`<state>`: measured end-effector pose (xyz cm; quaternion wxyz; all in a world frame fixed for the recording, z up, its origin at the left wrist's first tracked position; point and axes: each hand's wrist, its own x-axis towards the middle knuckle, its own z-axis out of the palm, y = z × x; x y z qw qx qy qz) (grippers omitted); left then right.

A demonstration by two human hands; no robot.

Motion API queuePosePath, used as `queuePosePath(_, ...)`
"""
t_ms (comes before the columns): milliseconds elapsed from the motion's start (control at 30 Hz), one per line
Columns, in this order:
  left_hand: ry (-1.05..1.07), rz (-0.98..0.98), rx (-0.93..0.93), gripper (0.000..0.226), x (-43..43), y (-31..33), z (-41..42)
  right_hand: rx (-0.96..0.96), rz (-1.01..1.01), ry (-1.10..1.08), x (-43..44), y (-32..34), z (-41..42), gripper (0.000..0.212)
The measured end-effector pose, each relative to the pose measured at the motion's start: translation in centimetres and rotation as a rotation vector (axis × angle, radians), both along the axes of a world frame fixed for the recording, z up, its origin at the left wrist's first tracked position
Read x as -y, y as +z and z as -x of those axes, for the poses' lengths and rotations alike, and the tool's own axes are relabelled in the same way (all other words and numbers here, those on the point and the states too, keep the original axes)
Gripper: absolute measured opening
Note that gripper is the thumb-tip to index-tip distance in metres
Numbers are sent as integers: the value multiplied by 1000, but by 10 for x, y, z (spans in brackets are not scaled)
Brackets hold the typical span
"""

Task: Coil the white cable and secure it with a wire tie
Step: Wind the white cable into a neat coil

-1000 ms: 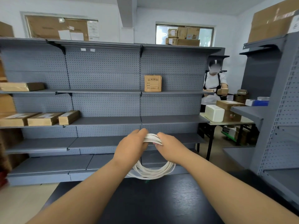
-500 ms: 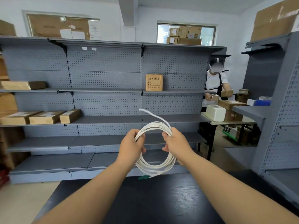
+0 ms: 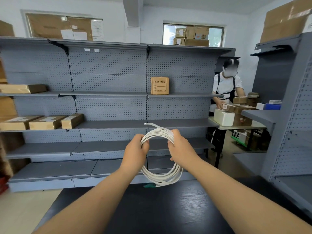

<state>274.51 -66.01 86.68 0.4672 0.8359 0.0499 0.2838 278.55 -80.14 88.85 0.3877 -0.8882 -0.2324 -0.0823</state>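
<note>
The white cable (image 3: pixel 162 179) is wound into a round coil of several loops, held upright in the air above the far edge of the black table (image 3: pixel 160 208). My left hand (image 3: pixel 135 153) grips the coil's left side and my right hand (image 3: pixel 180 149) grips its right side. A loose cable end sticks up to the left at the top of the coil. A green plug (image 3: pixel 149 185) hangs at the bottom of the coil, just over the table edge. No wire tie is visible.
Grey pegboard shelving (image 3: pixel 109 107) stands behind the table, with cardboard boxes (image 3: pixel 45 122) at left and one box (image 3: pixel 159 85) in the middle. Another grey shelf unit (image 3: pixel 290 115) stands at right. A person (image 3: pixel 226 92) handles boxes at a far table.
The coil has gone from squeezed flat between my hands to an open upright ring. My hands have moved apart to its two sides, and one cable end now sticks up.
</note>
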Motion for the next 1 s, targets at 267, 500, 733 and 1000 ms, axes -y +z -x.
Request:
queuePosePath(267,-441,566,-183,39,-14,13,8,111,122,-22,10,2,-3,18)
queuePosePath(500,-213,154,185,38,-11,36,10,150,270,-33,13,0,-7,19)
queuePosePath(733,-273,-346,14,9,-13,33,6,149,265,-50,18,2,-12,19)
queuePosePath(1000,-235,-255,28,13,-5,21,0,103,102,-31,15,6,-11,21)
